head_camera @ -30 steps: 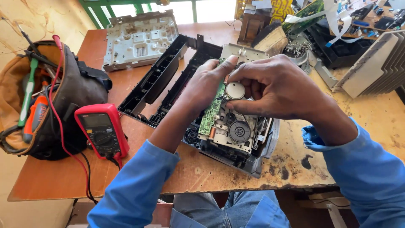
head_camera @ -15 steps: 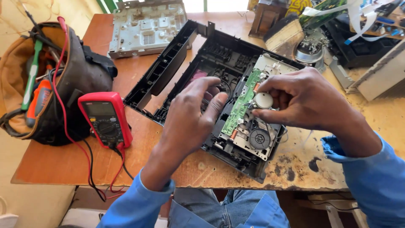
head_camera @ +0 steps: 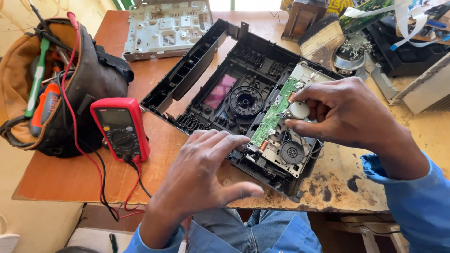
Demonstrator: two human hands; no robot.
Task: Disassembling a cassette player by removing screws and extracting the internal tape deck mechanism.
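So the black plastic chassis (head_camera: 243, 100) of an opened disc player sits toward the near edge of the wooden desk (head_camera: 154, 154), a bit right of the middle, with its near corner right at that edge. Inside it on the right side is the metal drive mechanism (head_camera: 288, 140), with a narrow green circuit board (head_camera: 273, 117) running along its left side and a round spindle hub (head_camera: 292, 152) near its front.

The right hand (head_camera: 347, 112) is over the mechanism, fingers (head_camera: 309, 93) curled, thumb and forefinger pinching a small round white disc-shaped part (head_camera: 299, 110) that sits on top of the mechanism. The left hand (head_camera: 206, 168) hovers at the chassis's near-left side, fingers spread and loose, fingertips touching or just above the black frame by the end of the green board; can't tell which. It isn't gripping anything.

Left of the chassis lies a red multimeter (head_camera: 121, 127) face up, its red and black leads (head_camera: 101, 182) trailing off the near edge. Further left, at the left edge, there's an open tool bag (head_camera: 89, 79) with a green-handled screwdriver (head_camera: 36, 79) and an orange-handled tool (head_camera: 44, 105) poking out. A grey metal cover plate (head_camera: 168, 28) lies at the far edge, and the far right corner is piled with boards, ribbon cables (head_camera: 403, 23) and other parts.
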